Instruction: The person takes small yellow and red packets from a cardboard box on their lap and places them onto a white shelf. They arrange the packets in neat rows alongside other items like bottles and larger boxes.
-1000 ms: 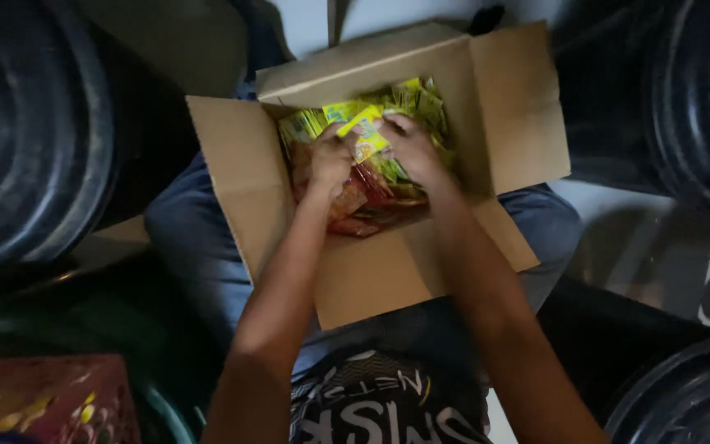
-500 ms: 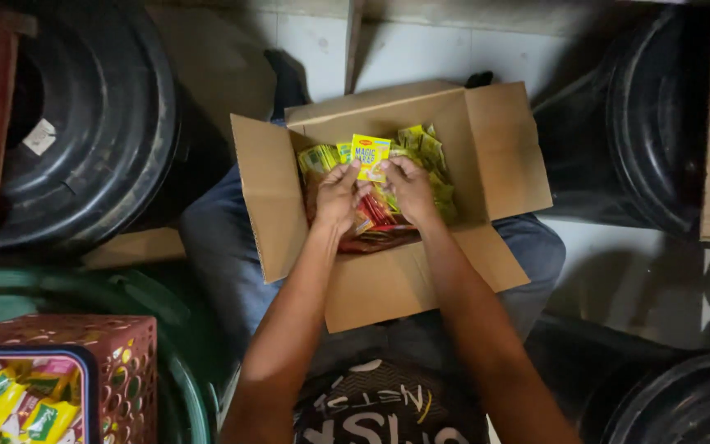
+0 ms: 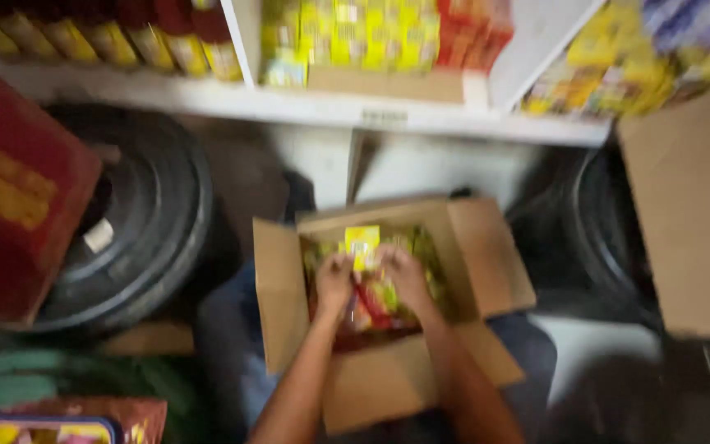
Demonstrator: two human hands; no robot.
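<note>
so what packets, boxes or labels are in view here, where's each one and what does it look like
Yellow sachet: small, flat, held up by both hands over the open cardboard box.
Loose sachets: yellow, green and red, piled inside that box.
Shelf packets: yellow and red rows, top centre.
Red carton: left edge, yellow bands.
Shelf-edge label: small pale strip, blurred.
Plain brown box: right.

Yellow sachet (image 3: 362, 245), small and flat, held up over the open cardboard box (image 3: 281, 304). More yellow, green and red sachets (image 3: 375, 300) inside the box. Behind the box, shelf packs (image 3: 347, 37): yellow and red rows, blurred.
</note>
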